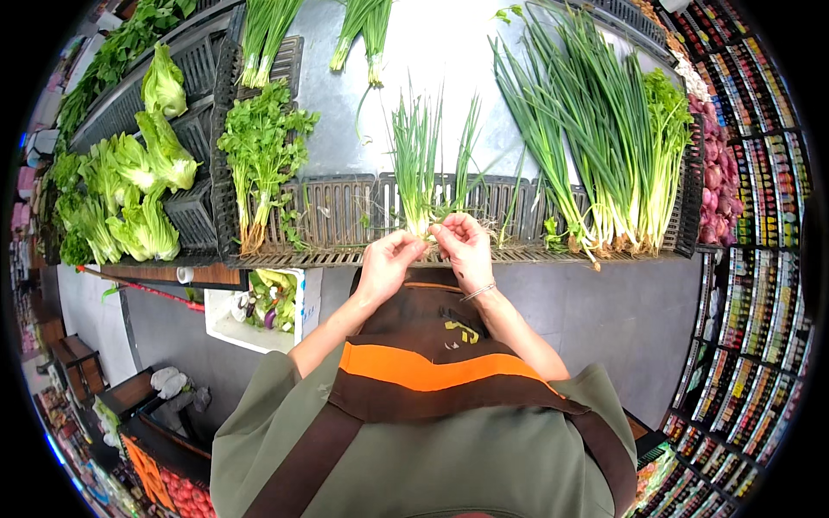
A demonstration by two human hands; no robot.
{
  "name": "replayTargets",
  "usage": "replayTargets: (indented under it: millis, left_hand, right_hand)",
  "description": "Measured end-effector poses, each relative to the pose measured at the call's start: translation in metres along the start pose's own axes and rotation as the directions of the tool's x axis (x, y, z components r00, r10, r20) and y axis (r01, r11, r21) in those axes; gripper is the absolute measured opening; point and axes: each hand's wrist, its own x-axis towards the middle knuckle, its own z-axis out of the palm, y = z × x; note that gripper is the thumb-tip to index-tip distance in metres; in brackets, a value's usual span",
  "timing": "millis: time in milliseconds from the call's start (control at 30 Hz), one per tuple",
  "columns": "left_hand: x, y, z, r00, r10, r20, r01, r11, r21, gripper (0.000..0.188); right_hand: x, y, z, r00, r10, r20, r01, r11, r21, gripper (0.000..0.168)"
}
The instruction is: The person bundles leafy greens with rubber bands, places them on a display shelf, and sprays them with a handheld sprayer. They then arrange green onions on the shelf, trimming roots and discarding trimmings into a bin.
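Note:
My left hand [390, 260] and my right hand [464, 245] meet at the root end of a bunch of thin green chives or small scallions [416, 149], their fingertips pinched on its base. The bunch lies with its tips pointing away from me, over a black slatted plastic crate [337, 210] at the near edge of the display. Just right of it are a few loose thin green stalks [465, 152] and some stray roots. What exactly sits between the fingertips is too small to tell.
Cilantro [265, 155] and lettuce [149, 226] lie left; large scallions [596, 142] and red onions [714, 175] right. Tied green bunches [374, 42] rest on the metal surface [337, 116] beyond. Below left stands a white foam box [252, 337] with vegetable scraps.

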Motion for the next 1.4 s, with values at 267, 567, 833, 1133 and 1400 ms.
replayTargets:
  millis: [267, 567, 833, 1133, 1400]
  left_hand:
    - [-0.005, -0.007, 0.036, 0.971, -0.07, -0.228, -0.063, 0.847, -0.527, 0.009]
    - [-0.028, -0.042, 0.037, 0.896, -0.236, -0.376, -0.141, 0.652, -0.745, 0.009]
    - [-0.126, -0.117, -0.099, 0.277, 0.092, -0.956, -0.046, 0.996, 0.083, 0.027]
    - [-0.166, -0.15, -0.228, 0.246, 0.483, -0.84, 0.626, 0.583, 0.519, 0.038]
    - [-0.004, -0.053, -0.048, 0.734, 0.57, -0.369, -0.045, 0.583, 0.811, 0.01]
  right_hand:
    - [0.006, 0.005, 0.006, 0.99, 0.136, -0.042, -0.122, 0.963, 0.24, 0.014]
    - [0.039, -0.014, -0.024, 0.989, 0.148, -0.014, -0.133, 0.924, 0.359, 0.018]
    - [0.072, -0.006, -0.09, 0.991, 0.129, -0.03, -0.132, 0.938, -0.319, 0.021]
    - [0.08, 0.026, -0.103, 0.994, 0.014, 0.107, 0.09, 0.443, -0.892, 0.033]
    - [0.091, 0.049, -0.073, 0.908, -0.263, 0.326, 0.363, 0.103, -0.926, 0.01]
